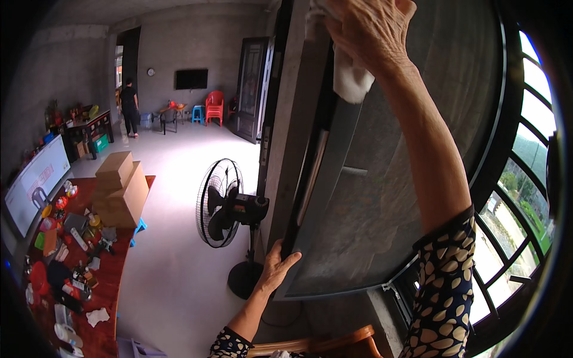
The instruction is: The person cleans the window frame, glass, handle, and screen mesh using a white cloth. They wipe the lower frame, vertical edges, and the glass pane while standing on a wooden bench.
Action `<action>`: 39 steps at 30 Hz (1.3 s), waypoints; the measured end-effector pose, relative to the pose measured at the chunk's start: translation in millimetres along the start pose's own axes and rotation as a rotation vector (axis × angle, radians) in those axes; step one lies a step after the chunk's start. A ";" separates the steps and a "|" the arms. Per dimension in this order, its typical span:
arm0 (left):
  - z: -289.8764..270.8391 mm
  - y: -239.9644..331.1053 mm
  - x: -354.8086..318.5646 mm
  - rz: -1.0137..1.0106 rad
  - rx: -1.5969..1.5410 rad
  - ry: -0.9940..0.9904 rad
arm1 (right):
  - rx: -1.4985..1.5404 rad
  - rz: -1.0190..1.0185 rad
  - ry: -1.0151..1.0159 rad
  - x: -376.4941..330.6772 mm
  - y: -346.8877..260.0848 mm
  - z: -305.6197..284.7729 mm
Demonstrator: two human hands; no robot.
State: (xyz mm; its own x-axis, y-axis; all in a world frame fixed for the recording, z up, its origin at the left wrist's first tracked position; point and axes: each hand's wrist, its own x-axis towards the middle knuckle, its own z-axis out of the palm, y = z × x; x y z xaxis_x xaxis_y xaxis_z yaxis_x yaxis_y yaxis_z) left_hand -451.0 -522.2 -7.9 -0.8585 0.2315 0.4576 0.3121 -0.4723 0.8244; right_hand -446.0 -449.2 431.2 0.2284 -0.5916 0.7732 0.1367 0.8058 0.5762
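The right hand (373,33), its grip pinching a white cloth (352,83), was high at the dark door panel (382,197) on the right. The left hand's (277,269) grip clasped the panel's lower left edge. A black fan (249,208) stood left, and a red surface (128,247) farther left.

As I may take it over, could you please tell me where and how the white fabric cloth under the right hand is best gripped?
Probably by the loose lower end of the white cloth, coming from below: that rounded flap hangs below the bare right hand, which covers much of the part above.
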 end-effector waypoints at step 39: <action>22.3 57.8 -45.2 -0.155 -0.661 0.206 | 0.837 0.278 -0.645 -263.4 -188.9 -154.2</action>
State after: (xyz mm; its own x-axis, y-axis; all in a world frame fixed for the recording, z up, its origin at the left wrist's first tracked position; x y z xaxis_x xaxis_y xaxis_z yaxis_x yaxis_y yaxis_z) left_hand -385.1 -541.0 26.5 -0.9529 0.2033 0.2249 -0.0767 -0.8793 0.4700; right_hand -383.4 -441.6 77.9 -0.4315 -0.4908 0.7569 -0.5964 0.7847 0.1689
